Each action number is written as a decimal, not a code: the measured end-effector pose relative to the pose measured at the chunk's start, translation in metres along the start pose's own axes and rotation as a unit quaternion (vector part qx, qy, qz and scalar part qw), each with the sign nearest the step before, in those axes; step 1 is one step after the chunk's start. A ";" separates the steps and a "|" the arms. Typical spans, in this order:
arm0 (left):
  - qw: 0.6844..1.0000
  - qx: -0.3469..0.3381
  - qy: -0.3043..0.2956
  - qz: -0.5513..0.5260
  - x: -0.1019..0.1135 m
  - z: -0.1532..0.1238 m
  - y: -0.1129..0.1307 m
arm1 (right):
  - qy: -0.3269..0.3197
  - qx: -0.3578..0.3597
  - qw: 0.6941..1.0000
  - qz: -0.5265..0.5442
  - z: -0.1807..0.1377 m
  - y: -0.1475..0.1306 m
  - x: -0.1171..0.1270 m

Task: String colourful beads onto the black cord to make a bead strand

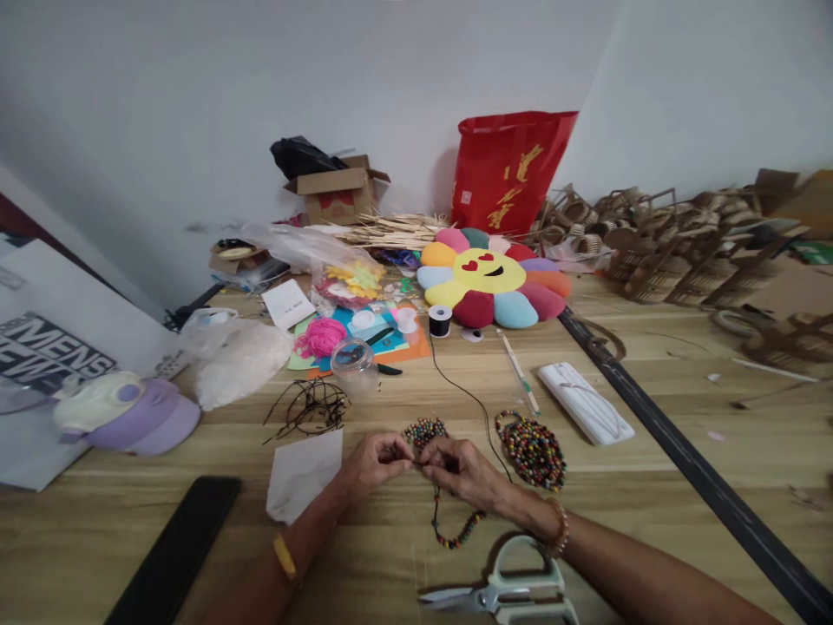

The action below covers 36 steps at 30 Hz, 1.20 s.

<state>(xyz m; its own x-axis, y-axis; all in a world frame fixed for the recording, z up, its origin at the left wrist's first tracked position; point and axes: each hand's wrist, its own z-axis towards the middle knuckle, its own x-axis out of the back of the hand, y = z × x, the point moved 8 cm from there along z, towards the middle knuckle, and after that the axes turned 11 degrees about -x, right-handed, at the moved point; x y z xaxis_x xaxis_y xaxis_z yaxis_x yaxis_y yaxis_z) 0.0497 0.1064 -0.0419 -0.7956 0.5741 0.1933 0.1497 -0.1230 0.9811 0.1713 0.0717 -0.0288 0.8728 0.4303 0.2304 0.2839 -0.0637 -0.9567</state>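
Low over the table, my left hand (pixel 376 462) and my right hand (pixel 463 470) meet almost fingertip to fingertip. Both are closed in a pinch on a thin black cord, of which little shows between the fingers. A string of multicoloured beads (pixel 459 536) hangs or lies in a loop just below my right hand. Behind the fingertips is a small heap of similar beads (pixel 426 430). Coiled bead strands (pixel 534 451) lie right of my right hand. From a spool of black cord (pixel 440 321), a line runs down toward my right wrist. Scissors (pixel 504 592) lie partly spread near my right forearm.
Left of my hands are white paper (pixel 303 476), a black phone-like slab (pixel 175 547) and black cord pieces (pixel 309 406). Farther back stand a clear jar (pixel 355 360), pink yarn (pixel 321 338) and a flower cushion (pixel 491 276). A white power strip (pixel 586 404) lies right.
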 end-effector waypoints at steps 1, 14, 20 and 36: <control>1.000 0.002 0.000 0.001 0.000 0.000 0.001 | 0.000 -0.001 1.000 -0.003 0.000 0.000 0.000; 1.000 -0.024 -0.010 0.010 -0.003 -0.002 0.010 | 0.026 0.005 0.999 -0.018 -0.001 -0.001 -0.004; 1.000 -0.023 -0.005 -0.010 -0.005 -0.004 0.013 | 0.042 0.025 0.997 -0.051 -0.006 -0.008 -0.002; 0.997 -0.019 0.000 -0.070 -0.005 -0.003 -0.003 | 0.042 0.015 0.997 -0.061 -0.007 -0.008 -0.002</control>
<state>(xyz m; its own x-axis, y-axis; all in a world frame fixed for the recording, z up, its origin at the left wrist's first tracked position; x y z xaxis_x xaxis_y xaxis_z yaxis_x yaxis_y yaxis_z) 0.0515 0.1020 -0.0459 -0.8073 0.5876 0.0547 0.0152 -0.0720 0.9973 0.1697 0.0648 -0.0207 0.8630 0.3567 0.3577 0.3789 0.0113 -0.9254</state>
